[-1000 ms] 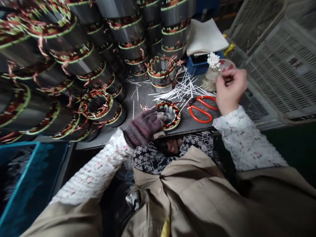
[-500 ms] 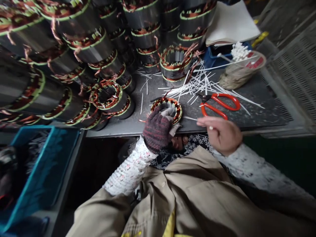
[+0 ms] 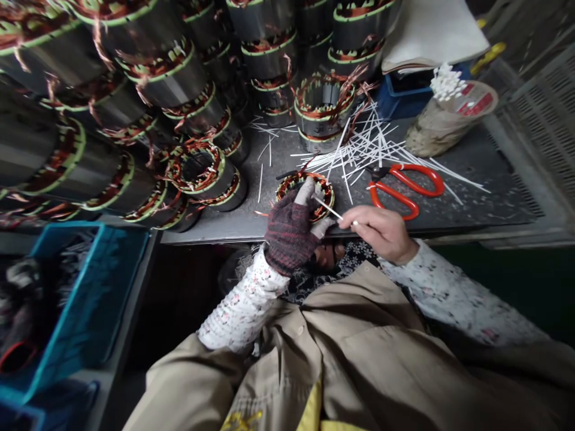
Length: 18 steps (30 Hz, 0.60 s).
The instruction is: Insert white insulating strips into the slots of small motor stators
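Desk (image 3: 476, 206), dark grey, is crowded on L side w/ tall stacks of wound metal cylinders (image 3: 168, 90); below, at far L, a teal bin (image 3: 114, 293) is seen. At back R, a wrapped container (image 3: 431, 134) w/ a bunch of white-tipped sticks (image 3: 449, 82) on top is leaned to the R. Red-handled shears (image 3: 396, 169) are laid just beyond the R hand (image 3: 381, 230), which is bare; L hand (image 3: 291, 230) is gloved, w/ some fingertips uncovered. Wound ring (image 3: 327, 185) is set at the desk's near edge, approx. mid, partly covered by L hand: index laid over it, thumb at near side. Whether rim is actually clamped by L grip can't be told, as other fingers are hidden. R grip is narrow, w/ a thin white stick (image 3: 330, 209) pinched b/w thumb & fingers, its far end pointed at the ring's R side, by L index. For good control, ring should prob. be pinned flat by L hand, stick gripped nearer its tip & angled low, w/ pressure light so that it isn't bent & windings aren't snagged. Loose white strips (image 3: 359, 149) behind are best left clear of R wrist.
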### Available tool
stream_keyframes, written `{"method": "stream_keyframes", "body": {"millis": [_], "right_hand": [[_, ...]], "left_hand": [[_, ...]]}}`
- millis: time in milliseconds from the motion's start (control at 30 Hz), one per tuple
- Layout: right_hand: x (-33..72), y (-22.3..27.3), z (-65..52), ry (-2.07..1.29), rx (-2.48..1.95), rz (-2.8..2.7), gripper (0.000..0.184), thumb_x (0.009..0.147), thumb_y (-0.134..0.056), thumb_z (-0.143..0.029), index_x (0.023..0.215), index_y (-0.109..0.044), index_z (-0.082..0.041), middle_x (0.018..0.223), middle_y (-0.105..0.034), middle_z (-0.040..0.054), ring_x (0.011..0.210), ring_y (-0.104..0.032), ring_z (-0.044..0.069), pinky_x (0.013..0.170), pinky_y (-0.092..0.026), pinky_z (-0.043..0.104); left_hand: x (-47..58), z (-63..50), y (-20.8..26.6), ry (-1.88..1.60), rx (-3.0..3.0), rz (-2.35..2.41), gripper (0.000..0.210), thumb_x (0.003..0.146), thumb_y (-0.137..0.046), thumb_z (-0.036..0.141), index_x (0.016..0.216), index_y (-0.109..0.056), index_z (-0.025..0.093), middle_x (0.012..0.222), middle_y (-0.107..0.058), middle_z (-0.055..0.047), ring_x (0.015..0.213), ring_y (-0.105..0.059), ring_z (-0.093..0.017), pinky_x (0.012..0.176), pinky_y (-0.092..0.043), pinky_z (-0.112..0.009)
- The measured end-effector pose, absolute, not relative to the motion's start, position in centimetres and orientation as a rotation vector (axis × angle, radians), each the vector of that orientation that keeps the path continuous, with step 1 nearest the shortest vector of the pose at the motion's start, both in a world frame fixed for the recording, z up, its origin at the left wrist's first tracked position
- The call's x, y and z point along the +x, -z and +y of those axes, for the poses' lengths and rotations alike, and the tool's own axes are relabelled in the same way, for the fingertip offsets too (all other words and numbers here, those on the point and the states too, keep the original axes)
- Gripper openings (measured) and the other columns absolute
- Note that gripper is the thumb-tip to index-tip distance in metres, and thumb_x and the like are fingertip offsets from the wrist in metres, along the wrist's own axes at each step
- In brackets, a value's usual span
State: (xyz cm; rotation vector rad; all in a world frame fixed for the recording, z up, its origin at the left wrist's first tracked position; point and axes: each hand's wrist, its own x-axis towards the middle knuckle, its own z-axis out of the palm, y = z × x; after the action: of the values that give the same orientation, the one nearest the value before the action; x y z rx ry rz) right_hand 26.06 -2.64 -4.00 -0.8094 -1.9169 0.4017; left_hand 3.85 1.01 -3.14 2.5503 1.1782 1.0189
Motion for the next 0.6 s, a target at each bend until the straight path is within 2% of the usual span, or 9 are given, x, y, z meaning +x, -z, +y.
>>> {"method": "stream_keyframes", "body": {"millis": [100,233,333,467,600], "right_hand": [[25.1,4.1,-1.7,-0.485,-0.813,-1.735,0.02,0.1,-0.053,-0.022,0.091,-0.07,-0.023,0.09,-0.078,0.0036,0.082,-0.076,0.018,0.073,-0.061,0.032],[25.8,4.4,-3.0,-0.453,-0.808,-1.644,0.02,0.098,-0.055,-0.021,0.082,-0.067,-0.024,0.076,-0.071,0.0018,0.071,-0.07,0.02,0.066,-0.057,0.035],[27.2,4.7,-4.5,-0.44,-0.861,-1.729,0.021,0.096,-0.054,-0.018,0.08,-0.064,-0.025,0.071,-0.067,0.0012,0.065,-0.067,0.019,0.06,-0.054,0.035],[27.8,4.9,-4.9,-0.425,-0.905,-1.786,0.022,0.094,-0.053,-0.014,0.078,-0.062,-0.024,0.07,-0.066,0.0004,0.063,-0.066,0.017,0.06,-0.053,0.032],[26.2,4.6,-3.4,-0.445,-0.874,-1.77,0.023,0.096,-0.053,-0.018,0.076,-0.063,-0.024,0.071,-0.069,0.0006,0.065,-0.068,0.017,0.061,-0.054,0.032]], "left_hand": [[4.0,0.7,3.2,-1.017,2.436,1.243,0.082,0.099,-0.066,0.041,0.165,-0.021,0.023,0.145,-0.064,-0.015,0.13,-0.066,-0.028,0.113,-0.054,-0.044],[4.3,0.6,3.0,-1.069,2.589,1.251,0.091,0.092,-0.076,0.041,0.162,-0.025,0.016,0.135,-0.068,-0.017,0.122,-0.068,-0.03,0.107,-0.055,-0.044],[4.4,0.8,2.7,-1.074,2.67,1.217,0.086,0.092,-0.076,0.038,0.159,-0.028,0.014,0.129,-0.07,-0.017,0.119,-0.068,-0.029,0.106,-0.055,-0.044],[4.3,1.1,2.8,-1.037,2.677,1.256,0.082,0.094,-0.073,0.043,0.158,-0.031,0.014,0.128,-0.07,-0.017,0.117,-0.069,-0.03,0.106,-0.054,-0.046],[4.2,1.1,3.1,-0.98,2.629,1.236,0.082,0.095,-0.07,0.046,0.158,-0.029,0.015,0.127,-0.071,-0.016,0.119,-0.068,-0.031,0.108,-0.052,-0.047]]}}
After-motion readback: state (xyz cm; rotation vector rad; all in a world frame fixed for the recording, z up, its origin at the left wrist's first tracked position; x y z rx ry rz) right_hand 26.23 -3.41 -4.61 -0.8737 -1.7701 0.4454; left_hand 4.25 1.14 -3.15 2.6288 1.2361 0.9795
